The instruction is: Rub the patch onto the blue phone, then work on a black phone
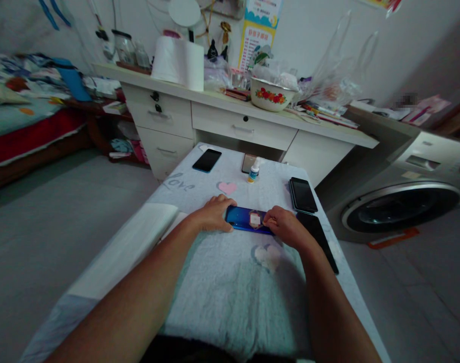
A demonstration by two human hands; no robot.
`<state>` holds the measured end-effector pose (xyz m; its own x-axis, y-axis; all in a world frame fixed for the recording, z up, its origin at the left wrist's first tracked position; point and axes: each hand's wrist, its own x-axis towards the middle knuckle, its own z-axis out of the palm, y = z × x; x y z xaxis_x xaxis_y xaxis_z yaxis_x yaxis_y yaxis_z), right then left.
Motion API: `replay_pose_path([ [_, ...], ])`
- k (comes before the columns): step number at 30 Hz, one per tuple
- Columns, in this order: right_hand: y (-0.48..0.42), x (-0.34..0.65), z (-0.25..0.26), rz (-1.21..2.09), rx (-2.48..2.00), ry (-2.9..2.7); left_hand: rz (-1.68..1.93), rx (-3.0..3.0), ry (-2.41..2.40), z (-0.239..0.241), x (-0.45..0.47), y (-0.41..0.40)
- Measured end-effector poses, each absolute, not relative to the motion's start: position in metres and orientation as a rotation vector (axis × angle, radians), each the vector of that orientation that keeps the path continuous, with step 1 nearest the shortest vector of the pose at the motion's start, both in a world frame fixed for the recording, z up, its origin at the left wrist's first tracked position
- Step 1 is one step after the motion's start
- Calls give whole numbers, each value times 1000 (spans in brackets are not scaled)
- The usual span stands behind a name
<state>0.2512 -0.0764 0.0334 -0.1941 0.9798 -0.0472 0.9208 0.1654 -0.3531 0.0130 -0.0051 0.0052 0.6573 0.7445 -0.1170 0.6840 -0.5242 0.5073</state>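
A blue phone (239, 218) lies back side up across the cloth-covered table (218, 282). My left hand (215, 213) grips its left end, thumb and fingers on opposite long edges. On the phone's back sits a small pale square patch (254, 220) with a brownish border, possibly a sticker or ring holder. The fingers of my right hand (283, 224) are pinched together at the patch's right edge, over the phone's right end. What lies between those fingertips is hidden.
Beyond the phone stand a small spray bottle (253, 171) and another phone (248, 162). A dark phone (207, 160) lies far left. Stacked phones (303, 194) and a black tablet (321, 239) line the right side. White folded material (139, 242) lies left; a washing machine (404, 201) stands right.
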Motion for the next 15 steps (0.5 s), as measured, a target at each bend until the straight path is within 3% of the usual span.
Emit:
replay_pose_path([
  [15, -89, 263, 42, 741, -1788, -2292, 173, 2348, 1103, 5, 13, -6],
])
